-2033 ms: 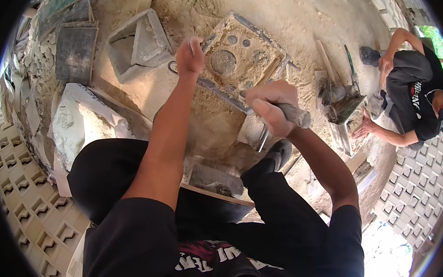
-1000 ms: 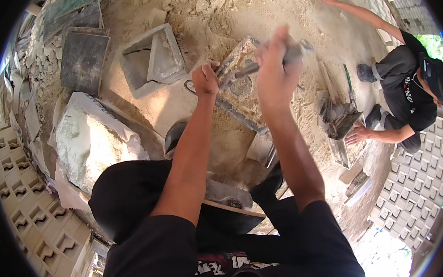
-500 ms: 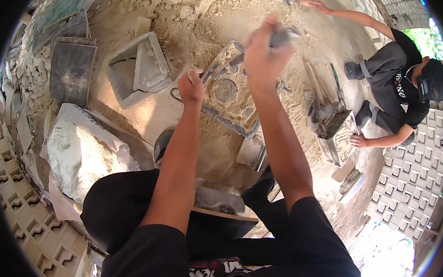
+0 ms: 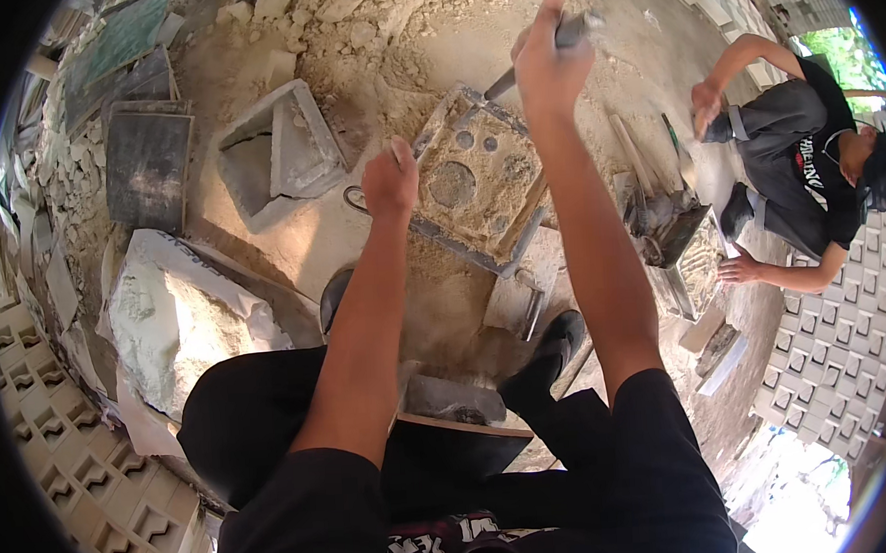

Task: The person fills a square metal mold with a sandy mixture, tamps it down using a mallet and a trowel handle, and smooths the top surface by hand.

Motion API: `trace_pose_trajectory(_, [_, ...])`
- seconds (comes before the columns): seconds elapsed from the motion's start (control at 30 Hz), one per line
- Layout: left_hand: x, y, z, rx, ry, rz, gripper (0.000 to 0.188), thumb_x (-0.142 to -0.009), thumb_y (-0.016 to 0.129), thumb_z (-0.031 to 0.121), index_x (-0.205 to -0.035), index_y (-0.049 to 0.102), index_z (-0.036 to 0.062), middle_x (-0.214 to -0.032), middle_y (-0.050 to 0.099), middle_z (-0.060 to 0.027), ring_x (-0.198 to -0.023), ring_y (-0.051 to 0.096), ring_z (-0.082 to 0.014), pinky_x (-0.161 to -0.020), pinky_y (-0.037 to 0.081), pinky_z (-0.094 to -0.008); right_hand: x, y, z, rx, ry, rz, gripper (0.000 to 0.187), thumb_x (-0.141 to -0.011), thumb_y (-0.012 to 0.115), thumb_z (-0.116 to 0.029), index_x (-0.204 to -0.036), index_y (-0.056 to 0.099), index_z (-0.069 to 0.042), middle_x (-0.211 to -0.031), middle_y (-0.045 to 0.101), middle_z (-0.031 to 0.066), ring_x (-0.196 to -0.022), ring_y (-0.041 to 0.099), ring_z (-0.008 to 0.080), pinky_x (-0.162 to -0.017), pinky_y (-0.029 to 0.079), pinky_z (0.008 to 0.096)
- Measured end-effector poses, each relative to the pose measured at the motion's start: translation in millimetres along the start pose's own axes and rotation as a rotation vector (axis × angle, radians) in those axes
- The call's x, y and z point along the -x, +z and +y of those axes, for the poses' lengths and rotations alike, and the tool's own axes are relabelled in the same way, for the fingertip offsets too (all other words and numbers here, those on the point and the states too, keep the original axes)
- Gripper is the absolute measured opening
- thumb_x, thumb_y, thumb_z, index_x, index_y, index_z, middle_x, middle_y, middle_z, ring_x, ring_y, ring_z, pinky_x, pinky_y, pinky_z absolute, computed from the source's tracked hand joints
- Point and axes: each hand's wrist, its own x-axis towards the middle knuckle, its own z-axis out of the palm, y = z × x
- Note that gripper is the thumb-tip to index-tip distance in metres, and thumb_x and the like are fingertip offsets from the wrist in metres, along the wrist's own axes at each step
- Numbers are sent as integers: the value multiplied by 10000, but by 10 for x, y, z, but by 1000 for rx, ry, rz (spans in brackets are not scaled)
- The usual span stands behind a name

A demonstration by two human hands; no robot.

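A square metal moulding frame lies on the ground before me, packed with tan sand. Round dark discs of different sizes show in the sand's surface. My left hand is closed at the frame's left corner, thumb up, and what it grips is hidden. A bent metal hook sticks out beside it. My right hand is raised past the frame's far right side, wrapped round a dark metal bar. The bar slants, its lower end close to the frame's far corner and its blunt upper end blurred.
A co-worker squats at the right beside a sand-filled box and tools. At the left are a grey open box, dark boards and a large sack of pale powder. Loose sand is heaped at the far side.
My right hand has lifted outward with the bar, away from across the frame, uncovering more discs. The left hand stays near the frame's corner. The co-worker's far hand has drawn back.
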Motion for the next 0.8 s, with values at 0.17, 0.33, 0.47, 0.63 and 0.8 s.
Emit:
trace_pose_trajectory(0.17, [-10, 17, 13, -60, -3, -22, 603, -977, 377, 460, -804, 682, -30, -765, 639, -284, -754, 616, -472, -712, 476, -565, -1, -133, 131, -90, -122, 88, 520, -1007, 541, -277, -558, 346, -98, -461, 363, -23, -424, 332, 82, -431, 300, 306])
trace_pose_trajectory(0.33, [17, -66, 70, -17, -9, -1, 580, -965, 395, 464, -842, 689, -20, -765, 640, -290, -760, 622, -472, -723, 481, -553, 66, -168, 65, -58, -293, -66, 540, -998, 559, -270, -532, 363, -81, -459, 337, -21, -441, 318, 98, -479, 318, 322])
trace_pose_trajectory(0.47, [2, -66, 57, 2, -36, -43, 561, -964, 397, 458, -858, 694, -6, -760, 641, -286, -754, 615, -479, -721, 481, -545, 172, -202, 78, -81, -96, -28, 547, -1005, 540, -276, -520, 401, -65, -455, 315, -18, -470, 344, 95, -518, 325, 300])
trace_pose_trajectory(0.63, [10, -71, 71, 6, 19, -9, 559, -967, 396, 456, -864, 689, -9, -734, 638, -276, -737, 616, -472, -711, 481, -546, 229, -268, -169, 42, -148, -92, 439, -1011, 518, -283, -646, 476, -43, -484, 349, -13, -497, 383, 88, -548, 365, 292])
trace_pose_trajectory(0.8, [-15, -97, 49, -8, -24, -91, 569, -978, 383, 462, -951, 689, -17, -721, 653, -245, -718, 638, -425, -697, 496, -529, 149, -216, -73, 57, -267, -84, 381, -1006, 523, -345, -791, 442, -41, -610, 453, -12, -528, 397, 80, -507, 360, 277])
